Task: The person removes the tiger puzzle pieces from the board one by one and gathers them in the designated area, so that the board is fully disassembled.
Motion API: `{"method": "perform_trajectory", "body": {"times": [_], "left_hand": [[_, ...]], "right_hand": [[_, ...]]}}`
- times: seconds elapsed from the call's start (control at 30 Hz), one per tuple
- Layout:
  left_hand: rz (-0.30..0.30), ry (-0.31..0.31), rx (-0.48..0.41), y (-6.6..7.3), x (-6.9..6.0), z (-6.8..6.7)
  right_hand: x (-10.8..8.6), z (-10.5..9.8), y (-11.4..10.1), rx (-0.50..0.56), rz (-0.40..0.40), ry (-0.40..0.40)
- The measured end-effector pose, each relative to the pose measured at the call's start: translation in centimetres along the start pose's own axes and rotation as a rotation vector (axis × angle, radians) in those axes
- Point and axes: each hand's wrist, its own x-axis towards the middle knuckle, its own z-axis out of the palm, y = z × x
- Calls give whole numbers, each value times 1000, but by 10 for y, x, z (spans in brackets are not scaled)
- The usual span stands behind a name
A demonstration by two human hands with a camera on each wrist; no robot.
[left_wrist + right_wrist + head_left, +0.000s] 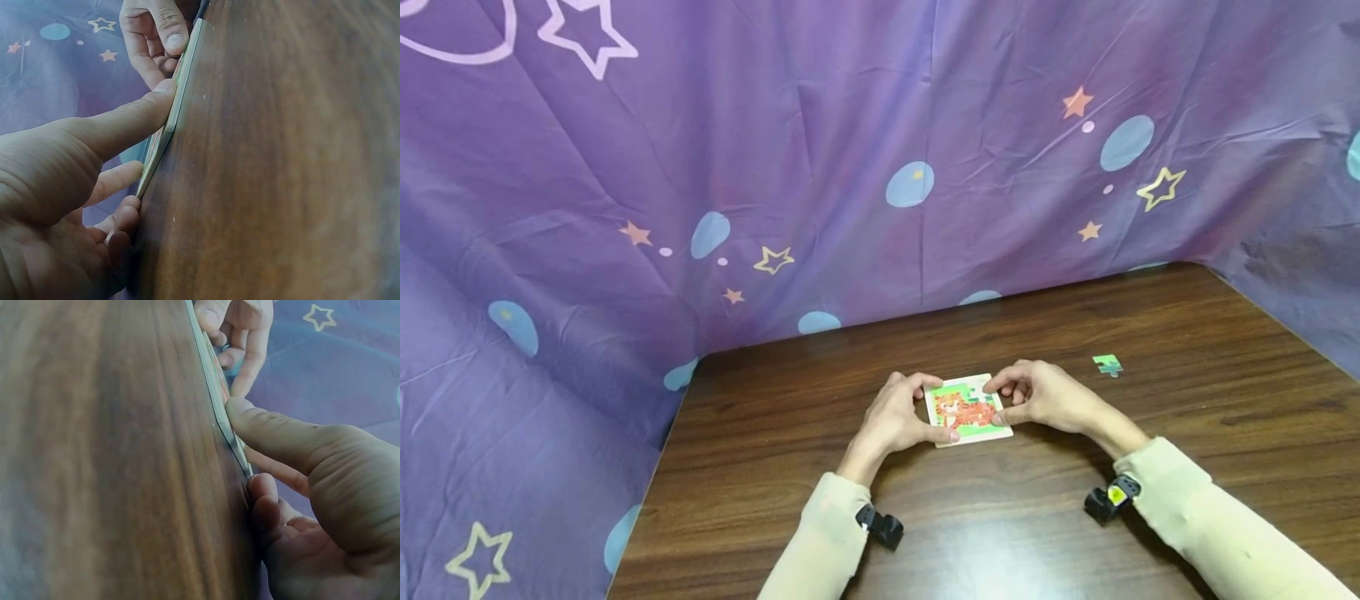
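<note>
Toward the far edge of the desk [760, 467] lies the animal puzzle [966, 412], left hand [895, 414] and right hand [1047, 397] holding opposite sides, fingers [115, 181] parted and bent about its frame [973, 440]. Light, even pressure should keep fitted pieces [972, 414] seated; a loose piece [1107, 365] sits rightward.

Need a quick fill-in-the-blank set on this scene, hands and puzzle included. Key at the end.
1. The jigsaw puzzle is touched by ____ of the two hands, left hand and right hand.
2. In the head view, the loose puzzle piece lies to the ____ of the jigsaw puzzle.
3. The curtain behind the table is mainly ____.

Missing words: both; right; purple.
</note>
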Motion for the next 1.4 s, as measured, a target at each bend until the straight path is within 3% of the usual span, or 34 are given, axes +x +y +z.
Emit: {"method": "perform_trajectory", "body": {"times": [0.27, 0.47, 0.7, 0.87, 1.1, 1.23, 1.4], "left_hand": [[18, -5, -4, 2, 1, 1], [85, -10, -9, 2, 1, 1], [139, -14, 47, -13, 8, 9], [111, -3, -12, -11, 7, 7], [46, 87, -24, 4, 3, 6], [-4, 87, -3, 10, 1, 5], [-9, 80, -2, 10, 1, 6]], "right_hand": [[0, 0, 1, -27, -6, 16], [0, 1, 1, -6, -19, 13], [2, 3, 0, 28, -35, -1], [5, 3, 0, 40, -47, -15], [5, 2, 0, 16, -52, -3], [6, 4, 0, 12, -56, 4], [6, 5, -1, 14, -54, 9]]}}
